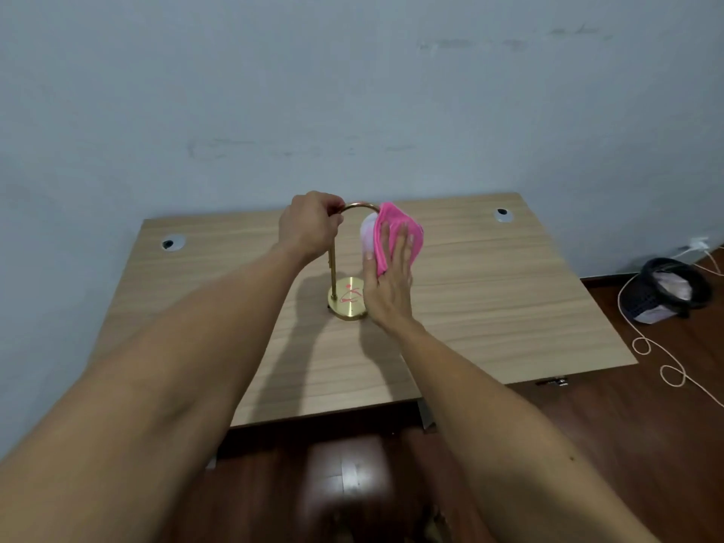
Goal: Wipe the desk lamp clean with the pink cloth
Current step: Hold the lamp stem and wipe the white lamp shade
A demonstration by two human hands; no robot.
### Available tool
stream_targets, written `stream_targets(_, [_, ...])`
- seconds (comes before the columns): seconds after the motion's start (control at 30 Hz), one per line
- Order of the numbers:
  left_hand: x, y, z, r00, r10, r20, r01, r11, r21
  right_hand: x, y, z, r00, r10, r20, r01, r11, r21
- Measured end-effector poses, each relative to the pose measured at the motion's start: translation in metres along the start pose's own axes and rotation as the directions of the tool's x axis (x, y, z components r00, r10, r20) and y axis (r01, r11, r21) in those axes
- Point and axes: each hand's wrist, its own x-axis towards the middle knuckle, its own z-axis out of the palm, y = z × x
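Where the wooden surface (489,291) is otherwise bare, the desk lamp (337,268) stands near its middle: a brass stem, an arched neck, a round base with pink marks. The left hand (311,225) has its grip closed round the arch. The right hand (390,280) presses the pink cloth (395,233) flat against the pale shade, mostly hiding it.

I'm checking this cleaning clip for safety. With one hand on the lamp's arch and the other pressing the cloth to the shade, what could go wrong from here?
1. The slim brass desk lamp stands on a small round brass base; sideways pressure from the right hand might tip it if the left hand loosens.
2. The white globe shade hangs from the arch; hard rubbing with the pink cloth could swing or crack it.
3. The base's red marks may go unwiped.
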Motion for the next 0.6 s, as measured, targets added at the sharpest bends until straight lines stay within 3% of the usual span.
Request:
stream_targets(0.07, [0.001,-0.001,0.001,0.999,0.042,0.011,-0.043,0.998,0.045,-0.004,0.014,0.005,0.997,-0.063,-0.038,0.064,0.997,0.030])
stream_targets(0.17, [0.003,-0.002,-0.001,0.995,0.092,0.033,-0.095,0.991,0.096,0.010,0.025,0.011,0.993,-0.046,-0.105,0.056,0.993,0.100])
stream_targets(0.33, [0.005,-0.004,-0.001,0.993,0.113,0.033,-0.115,0.988,0.103,0.061,0.010,-0.003,0.985,0.132,-0.115,-0.108,0.975,0.195])
stream_targets(0.47, [0.005,-0.006,-0.001,0.993,0.117,0.026,-0.118,0.989,0.084,0.048,0.022,-0.001,0.994,-0.076,-0.079,0.076,0.997,-0.004])
stream_targets(0.6, [0.006,-0.005,-0.002,0.993,0.116,0.036,-0.119,0.989,0.085,0.042,0.026,0.004,0.985,-0.056,-0.161,0.098,0.960,0.262])
